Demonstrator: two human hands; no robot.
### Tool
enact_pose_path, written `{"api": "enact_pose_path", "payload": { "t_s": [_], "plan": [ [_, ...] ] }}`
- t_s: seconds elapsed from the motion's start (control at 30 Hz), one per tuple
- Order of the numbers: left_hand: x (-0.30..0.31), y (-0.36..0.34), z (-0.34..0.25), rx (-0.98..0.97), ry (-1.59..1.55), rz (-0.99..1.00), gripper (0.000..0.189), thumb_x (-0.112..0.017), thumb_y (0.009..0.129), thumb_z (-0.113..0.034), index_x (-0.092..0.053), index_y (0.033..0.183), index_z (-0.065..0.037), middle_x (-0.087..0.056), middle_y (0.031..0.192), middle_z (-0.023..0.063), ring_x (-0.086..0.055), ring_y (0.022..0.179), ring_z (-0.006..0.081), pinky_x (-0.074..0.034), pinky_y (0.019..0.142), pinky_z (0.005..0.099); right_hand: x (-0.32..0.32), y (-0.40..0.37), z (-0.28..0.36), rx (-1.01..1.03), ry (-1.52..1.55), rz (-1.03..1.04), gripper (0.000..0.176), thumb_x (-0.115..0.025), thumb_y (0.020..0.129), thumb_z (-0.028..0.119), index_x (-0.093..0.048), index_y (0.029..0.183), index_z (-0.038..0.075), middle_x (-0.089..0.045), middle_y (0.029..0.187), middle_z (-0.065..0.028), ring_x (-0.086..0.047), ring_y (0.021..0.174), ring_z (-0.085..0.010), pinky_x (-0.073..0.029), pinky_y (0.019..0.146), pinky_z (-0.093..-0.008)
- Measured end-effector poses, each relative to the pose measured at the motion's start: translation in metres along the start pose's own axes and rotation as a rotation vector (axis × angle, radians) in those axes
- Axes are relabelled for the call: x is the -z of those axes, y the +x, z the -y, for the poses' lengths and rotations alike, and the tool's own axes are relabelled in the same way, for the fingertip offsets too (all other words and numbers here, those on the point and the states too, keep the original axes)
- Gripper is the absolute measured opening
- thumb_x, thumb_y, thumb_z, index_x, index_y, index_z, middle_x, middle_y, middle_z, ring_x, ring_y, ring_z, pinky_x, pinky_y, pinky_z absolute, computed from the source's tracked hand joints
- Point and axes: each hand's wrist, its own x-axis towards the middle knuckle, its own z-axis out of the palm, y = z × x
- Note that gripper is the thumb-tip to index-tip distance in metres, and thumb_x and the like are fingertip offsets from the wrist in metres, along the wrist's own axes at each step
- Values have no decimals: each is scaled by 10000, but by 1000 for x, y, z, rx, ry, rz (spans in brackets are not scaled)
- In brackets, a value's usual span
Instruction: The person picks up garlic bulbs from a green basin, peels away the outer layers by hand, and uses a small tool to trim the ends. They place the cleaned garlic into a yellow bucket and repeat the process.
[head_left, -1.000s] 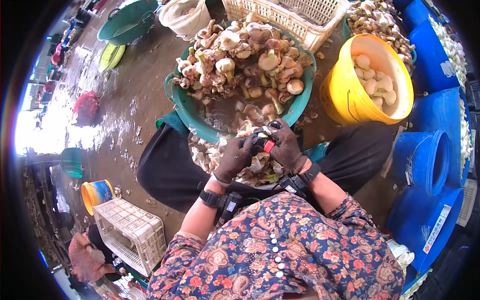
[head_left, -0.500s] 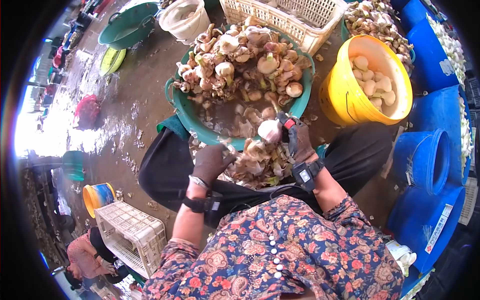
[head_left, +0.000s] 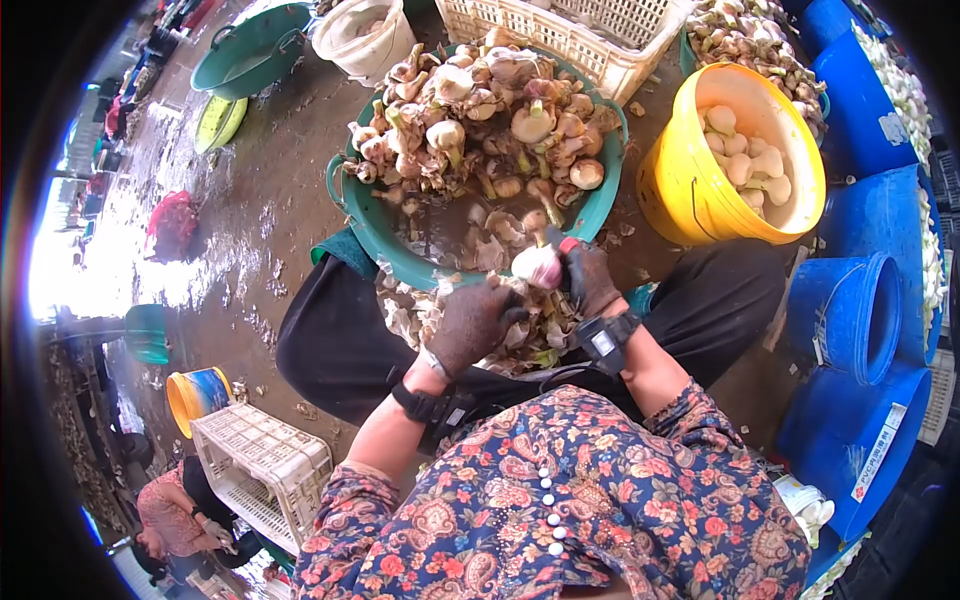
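Note:
My right hand [head_left: 590, 278], in a dark glove, is closed on a garlic bulb [head_left: 538, 267] with purple-white skin, above the near rim of a green tub [head_left: 415, 268]. A small red and black piece shows by its thumb; what it is I cannot make out. Just left of the bulb is my left hand [head_left: 472, 325], also gloved, with curled fingers whose grip is hidden. The tub holds a heap of unpeeled garlic [head_left: 470, 110] with stems. Loose garlic skins [head_left: 410, 310] lie in my lap below the tub.
A yellow bucket [head_left: 690, 190] with peeled white bulbs stands right of the tub. Blue buckets [head_left: 835, 320] line the right side. White crates stand behind the tub [head_left: 545, 35] and at lower left [head_left: 260, 465], near another person [head_left: 180, 510].
My left hand has moved right, up to the bulb, away from the skins. The bulb has turned slightly and shows more purple; my right hand has stayed about where it was.

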Motion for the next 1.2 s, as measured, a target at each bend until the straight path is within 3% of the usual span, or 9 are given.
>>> {"api": "enact_pose_path", "payload": {
  "t_s": [0.07,0.17,0.23,0.37,0.5,0.7,0.77,0.87,1.2],
  "plan": [
    [1,-9,4,155,-38,62,209,-663,791,-243,-622,765,-39,-589,691,127,-569,647,318,-433,582,400,3,4,8,-226,362,78,233,-727,757,269,-605,712,76,-578,663,-1,-511,523,-92,-427,493,-245],
    [13,3,4,342,-384,-46,296,-649,833,-258,-625,883,33,-596,676,100,-558,671,112,-448,604,302,25,30,-20,-138,42,89,242,-566,879,210,-606,971,-9,-628,786,-67,-619,723,-141,-498,604,-257],
    [10,23,-2,275,-547,-252,264,-642,840,-226,-615,911,27,-610,713,103,-568,712,109,-458,628,305,19,14,-15,468,-680,192,217,-602,858,207,-631,908,-1,-621,764,-41,-596,679,-114,-466,578,-250],
    [0,32,14,171,-696,-20,209,-655,803,-234,-640,872,-37,-610,770,161,-598,704,265,-455,623,345,7,10,-9,30,-117,44,238,-709,774,231,-582,637,85,-531,608,12,-455,546,-86,-382,508,-260],
    [7,2,-9,-44,-340,250,168,-626,813,-185,-588,869,-31,-599,780,159,-588,740,329,-459,659,377,20,8,-4,-222,408,316,204,-530,865,188,-574,978,24,-601,780,-25,-559,652,-124,-479,594,-247],
    [8,-11,9,285,-93,380,405,-619,824,-376,-587,899,21,-630,822,156,-601,726,289,-480,640,343,26,17,-13,-599,922,542,180,-446,891,172,-530,998,54,-569,765,-38,-569,656,-117,-470,487,-207],
    [4,12,4,508,-622,293,479,-613,830,-424,-576,918,46,-634,816,103,-598,667,201,-478,590,289,25,32,-39,-507,1117,800,131,-487,853,118,-526,966,65,-544,729,-26,-573,675,-129,-497,555,-236],
    [-10,25,-8,597,-941,142,446,-568,860,-448,-577,895,-4,-575,720,18,-551,574,102,-438,522,223,19,6,-18,332,-316,572,263,-507,800,28,-522,1060,58,-586,902,-37,-584,805,-167,-495,748,-276],
    [-3,15,-21,547,-1103,-20,321,-534,898,-320,-573,790,-20,-512,631,-11,-478,519,72,-382,493,219,24,16,-41,600,-625,573,470,-672,718,113,-501,1147,25,-586,1050,-57,-569,949,-162,-469,817,-300]
  ]
}}
